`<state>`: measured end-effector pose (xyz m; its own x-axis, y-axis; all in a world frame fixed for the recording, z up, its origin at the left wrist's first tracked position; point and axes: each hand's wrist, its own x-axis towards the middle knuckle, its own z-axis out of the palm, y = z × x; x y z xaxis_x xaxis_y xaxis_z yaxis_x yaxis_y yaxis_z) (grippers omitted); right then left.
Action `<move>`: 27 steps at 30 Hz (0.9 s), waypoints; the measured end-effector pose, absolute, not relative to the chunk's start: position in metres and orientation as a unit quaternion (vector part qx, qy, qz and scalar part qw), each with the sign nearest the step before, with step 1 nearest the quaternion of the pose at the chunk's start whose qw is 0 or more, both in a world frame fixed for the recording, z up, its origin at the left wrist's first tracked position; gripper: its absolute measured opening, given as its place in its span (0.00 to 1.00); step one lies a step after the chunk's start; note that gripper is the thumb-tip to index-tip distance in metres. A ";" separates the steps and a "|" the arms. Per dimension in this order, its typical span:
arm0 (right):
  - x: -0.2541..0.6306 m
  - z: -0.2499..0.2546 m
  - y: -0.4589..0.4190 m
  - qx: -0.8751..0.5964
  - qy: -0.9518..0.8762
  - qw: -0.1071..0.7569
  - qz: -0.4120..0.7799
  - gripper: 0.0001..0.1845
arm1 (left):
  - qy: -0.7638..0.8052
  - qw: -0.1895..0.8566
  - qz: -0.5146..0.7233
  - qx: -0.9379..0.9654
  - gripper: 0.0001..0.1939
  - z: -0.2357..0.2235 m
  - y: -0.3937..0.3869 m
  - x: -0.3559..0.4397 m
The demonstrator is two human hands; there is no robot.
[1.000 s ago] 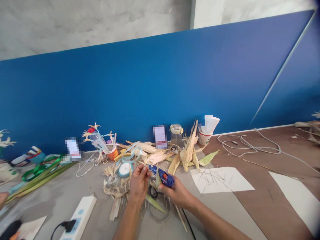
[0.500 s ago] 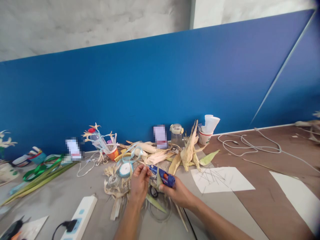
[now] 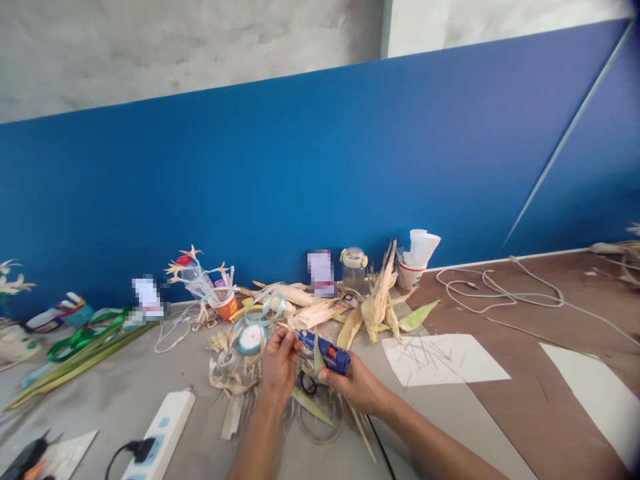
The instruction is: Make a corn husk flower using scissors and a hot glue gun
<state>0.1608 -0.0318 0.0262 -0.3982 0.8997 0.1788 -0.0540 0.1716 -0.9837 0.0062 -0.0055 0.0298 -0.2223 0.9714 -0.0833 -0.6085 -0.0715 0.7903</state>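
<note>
My right hand (image 3: 356, 388) is wrapped round a blue glue gun (image 3: 325, 351) with an orange trigger, its nozzle pointing left. Just at that nozzle my left hand (image 3: 278, 367) pinches a small pale piece, too small to name. Both hands hover low over a heap of dried corn husks (image 3: 240, 387) on the grey table. A black scissor handle (image 3: 305, 385) and a wire loop (image 3: 320, 427) lie under the hands.
A white power strip (image 3: 160, 427) with a black plug lies at the front left. A spool of pale blue ribbon (image 3: 250, 339), paper cups (image 3: 411, 273), a jar (image 3: 353, 267), green ribbon (image 3: 80, 340) and white sheets (image 3: 443, 360) surround the hands. A white cable (image 3: 495, 288) coils at right.
Both hands stay almost still at the glue gun's nozzle. A hand and dark object at the far left edge have drawn away.
</note>
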 end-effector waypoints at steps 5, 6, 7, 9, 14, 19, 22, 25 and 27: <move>0.167 0.026 -0.030 -0.331 -0.643 0.443 0.529 0.08 | 0.352 0.580 0.693 0.244 0.15 0.027 -0.005 0.005; 0.168 0.027 -0.029 -0.339 -0.647 0.445 0.518 0.07 | 0.350 0.580 0.694 0.245 0.15 0.027 -0.005 0.005; 0.170 0.028 -0.028 -0.352 -0.652 0.447 0.501 0.07 | 0.348 0.581 0.694 0.245 0.15 0.026 -0.005 0.005; 0.171 0.030 -0.027 -0.390 -0.663 0.455 0.448 0.07 | 0.347 0.584 0.692 0.244 0.14 0.026 -0.005 0.004; 0.176 0.034 -0.025 -0.553 -0.686 0.374 0.290 0.09 | 0.340 0.597 0.682 0.250 0.14 0.027 -0.007 0.005; 0.188 0.027 -0.029 -0.641 -0.717 0.215 0.168 0.10 | 0.325 0.609 0.674 0.263 0.13 0.030 -0.007 0.007; 0.192 0.020 -0.030 -0.669 -0.716 0.151 0.129 0.10 | 0.323 0.616 0.669 0.263 0.12 0.030 -0.008 0.008; 0.193 0.015 -0.029 -0.683 -0.709 0.123 0.125 0.13 | 0.329 0.613 0.662 0.279 0.11 0.030 -0.008 0.008; 0.195 0.015 -0.029 -0.681 -0.710 0.112 0.136 0.15 | 0.336 0.608 0.659 0.288 0.10 0.030 -0.009 0.008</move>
<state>0.1946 -0.0291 0.0152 -0.0462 0.9986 -0.0263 0.9375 0.0342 -0.3462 0.0085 -0.0086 0.0296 -0.0946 0.9951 -0.0286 -0.6072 -0.0349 0.7938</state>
